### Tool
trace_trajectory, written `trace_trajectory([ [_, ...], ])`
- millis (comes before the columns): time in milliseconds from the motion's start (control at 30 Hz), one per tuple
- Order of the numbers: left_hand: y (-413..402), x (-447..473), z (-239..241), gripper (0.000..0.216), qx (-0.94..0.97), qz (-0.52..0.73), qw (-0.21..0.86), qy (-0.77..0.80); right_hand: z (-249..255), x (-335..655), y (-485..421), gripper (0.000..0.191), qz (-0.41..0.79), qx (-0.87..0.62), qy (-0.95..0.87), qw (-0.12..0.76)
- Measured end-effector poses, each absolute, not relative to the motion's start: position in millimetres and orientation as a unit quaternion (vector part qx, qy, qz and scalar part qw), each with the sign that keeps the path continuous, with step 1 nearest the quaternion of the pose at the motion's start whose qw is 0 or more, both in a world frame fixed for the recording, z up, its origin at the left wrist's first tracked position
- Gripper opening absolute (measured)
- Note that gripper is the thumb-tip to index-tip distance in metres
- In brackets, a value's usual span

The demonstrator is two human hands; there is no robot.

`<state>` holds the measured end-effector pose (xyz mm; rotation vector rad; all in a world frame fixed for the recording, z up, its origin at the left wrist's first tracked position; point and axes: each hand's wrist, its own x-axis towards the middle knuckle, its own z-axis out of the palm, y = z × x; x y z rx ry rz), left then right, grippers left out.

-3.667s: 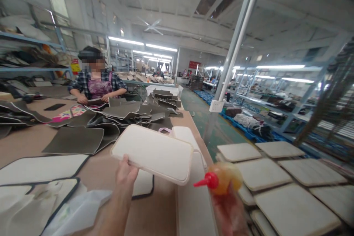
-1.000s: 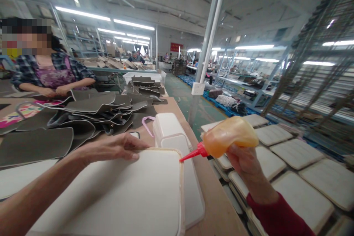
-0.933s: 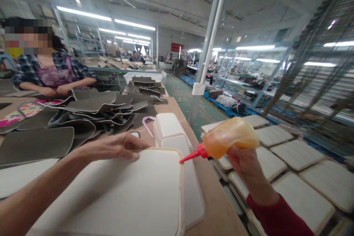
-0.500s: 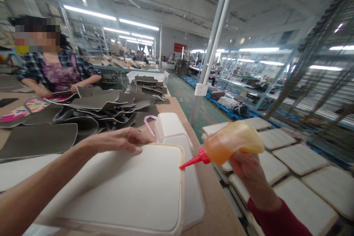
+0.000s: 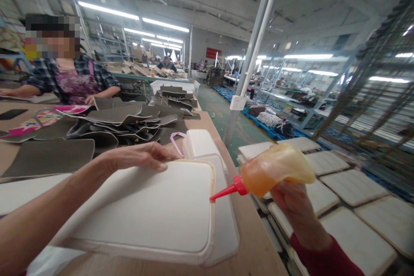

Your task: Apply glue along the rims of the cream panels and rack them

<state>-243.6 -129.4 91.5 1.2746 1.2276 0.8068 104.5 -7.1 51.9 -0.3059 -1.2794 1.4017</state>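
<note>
My left hand (image 5: 139,157) lies flat, fingers stretched out, on the far edge of a white rectangular panel (image 5: 145,209) resting on the brown worktable (image 5: 255,250). A squeezed amber glue bottle (image 5: 274,174) is gripped in my right hand (image 5: 291,205). Its red nozzle tip touches the panel's right rim, where a thin yellowish glue line runs along the border. More white panels (image 5: 202,146) are stacked under and behind it.
A heap of dark grey mats (image 5: 123,123) covers the table's far side, where another person (image 5: 69,79) in a plaid shirt works. Rows of glued white panels (image 5: 352,187) lie on racks to the right. A metal post (image 5: 255,56) stands beyond the table.
The panel, held up in my left hand 3.7 s ago, now lies on the table. Over the last second the nozzle has slid nearer me along the right rim.
</note>
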Motion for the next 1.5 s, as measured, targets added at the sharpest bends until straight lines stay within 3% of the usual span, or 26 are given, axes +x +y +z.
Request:
trace_trajectory([
  [100, -127.5, -248.8, 88.9, 0.037, 0.576, 0.274, 0.558, 0.531, 52.3, 105.4, -9.4, 0.061, 0.604, -0.128, -0.551, 0.562],
  [333, -124.7, -246.7, 93.7, 0.034, 0.575, 0.276, 0.562, 0.526, 53.8, 106.6, -12.9, 0.054, 0.592, -0.130, -0.565, 0.559],
  [500, -123.7, -247.8, 93.2, 0.035, 0.568, 0.278, 0.578, 0.516, 55.5, 104.4, -16.3, 0.059, 0.614, -0.125, -0.548, 0.554],
  [1267, -126.8, -262.3, 78.4, 0.043, 0.544, 0.336, 0.564, 0.523, 50.1, 102.3, -21.2, 0.075, 0.590, -0.170, -0.560, 0.557],
  [1500, -128.7, -266.7, 68.9, 0.049, 0.481, 0.402, 0.564, 0.538, 44.4, 98.4, -21.8, 0.068, 0.563, -0.170, -0.544, 0.599],
])
